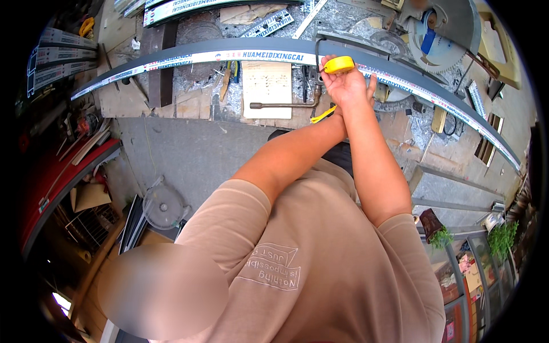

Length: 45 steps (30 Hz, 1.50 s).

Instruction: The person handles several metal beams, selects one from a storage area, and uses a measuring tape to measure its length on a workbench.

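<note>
The workbench [200, 151] spreads under the grip, littered with metal shavings. Across it, passing just beneath the grip, lies a long grey metal profile [269, 50] with a white printed strip. Beyond the grip and to its right sits a circular saw blade [452, 34] with its guard. Left of the grip lie a sheet of paper [266, 82] and, nearer the person, an L-shaped metal wrench [283, 104].

The right hand [346, 86] is clamped on a yellow tape measure [339, 64], held over the profile. The left hand [337, 111] is hidden behind the right wrist, so its hold cannot be told; a bit of yellow tape [323, 114] shows beside it.

The tape could likely slip or snap back if the hidden hand's hold loosens, and the nearby saw blade is a hazard should either hand drift that way.
</note>
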### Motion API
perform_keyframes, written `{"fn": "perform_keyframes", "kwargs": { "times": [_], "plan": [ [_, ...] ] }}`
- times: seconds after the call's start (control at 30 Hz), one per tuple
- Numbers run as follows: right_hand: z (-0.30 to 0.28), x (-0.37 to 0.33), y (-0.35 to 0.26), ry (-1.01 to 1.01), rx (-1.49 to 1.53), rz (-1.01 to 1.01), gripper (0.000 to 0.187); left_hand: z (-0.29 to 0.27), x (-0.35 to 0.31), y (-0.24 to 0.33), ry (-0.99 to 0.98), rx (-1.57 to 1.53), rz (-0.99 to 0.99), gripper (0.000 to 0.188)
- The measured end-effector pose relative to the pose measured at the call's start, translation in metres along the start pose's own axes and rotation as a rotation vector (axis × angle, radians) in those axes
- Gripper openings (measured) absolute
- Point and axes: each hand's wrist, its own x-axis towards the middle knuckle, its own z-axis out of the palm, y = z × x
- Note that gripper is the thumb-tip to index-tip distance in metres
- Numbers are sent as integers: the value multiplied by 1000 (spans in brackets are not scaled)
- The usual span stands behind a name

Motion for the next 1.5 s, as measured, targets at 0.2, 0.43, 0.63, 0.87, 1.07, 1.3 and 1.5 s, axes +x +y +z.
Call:
{"fn": "perform_keyframes", "kwargs": {
  "times": [0.2, 0.43, 0.63, 0.87, 1.07, 1.3, 1.5],
  "plan": [
    [4, -2, 1, 29, -3, -9, 66, 14, 2, 0, 95, -162, -65, 37],
    [5, -6, 2, 24, 10, -25, 55, -25, -2, -4, -63, 99, 64, 38],
    [14, -11, 4, 63, 3, -41, 44, -12, -1, -5, 64, 49, 16, 42],
    [4, 1, 2, 21, -18, -40, 68, -17, -3, -5, 2, 8, 44, 41],
    [0, 4, 0, 41, -14, -23, 69, -22, -2, -3, -3, 2, 30, 40],
    [9, -5, 3, 60, -34, -35, 45, -2, -3, -2, 102, 44, 0, 41],
    [1, 3, 1, 63, -33, -26, 45, -2, -2, -1, -74, 140, 97, 44]
  ]
}}
